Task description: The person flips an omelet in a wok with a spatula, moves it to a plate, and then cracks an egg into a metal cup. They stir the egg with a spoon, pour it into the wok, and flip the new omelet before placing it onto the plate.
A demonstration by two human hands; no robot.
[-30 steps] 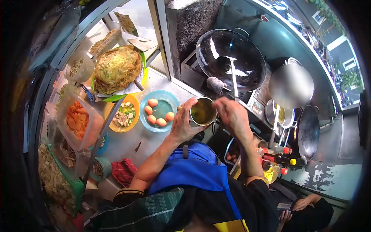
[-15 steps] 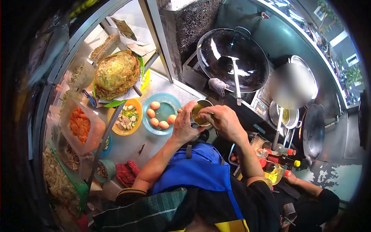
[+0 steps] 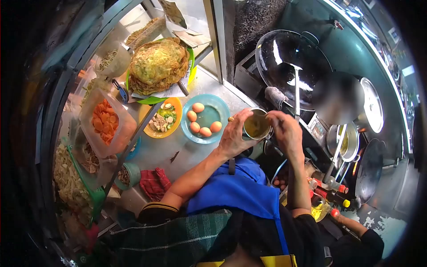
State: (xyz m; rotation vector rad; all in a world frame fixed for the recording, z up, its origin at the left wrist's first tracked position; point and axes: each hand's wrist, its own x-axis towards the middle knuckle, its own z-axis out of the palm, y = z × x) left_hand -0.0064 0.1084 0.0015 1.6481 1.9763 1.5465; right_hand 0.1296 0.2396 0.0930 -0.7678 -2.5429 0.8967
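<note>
In front of my blue apron, my left hand (image 3: 235, 133) is wrapped round a metal cup (image 3: 258, 124). A yellowish liquid lies inside the cup, too indistinct to name. My right hand (image 3: 287, 133) is curled at the cup's right rim, with its fingertips against the edge. A small brown knob-like thing (image 3: 230, 119) shows beside my left fingers. Left of the cup, a light blue plate (image 3: 213, 113) carries several brown eggs (image 3: 205, 132). An orange bowl (image 3: 178, 107) next to it contains chopped pieces, greens and what looks like raw egg.
A large wok (image 3: 284, 53) with a metal spatula (image 3: 297, 89) sits on the stove. Stacked omelettes (image 3: 158, 64) stand behind the bowl. A frame post and a tub of orange slices (image 3: 105, 122) are at left. Bottles (image 3: 331, 182) and another person's arm (image 3: 353, 224) are at right.
The view has shifted, so most things sit further right. My right fingers have moved from over the cup's mouth to its right rim, and more of the liquid shows.
</note>
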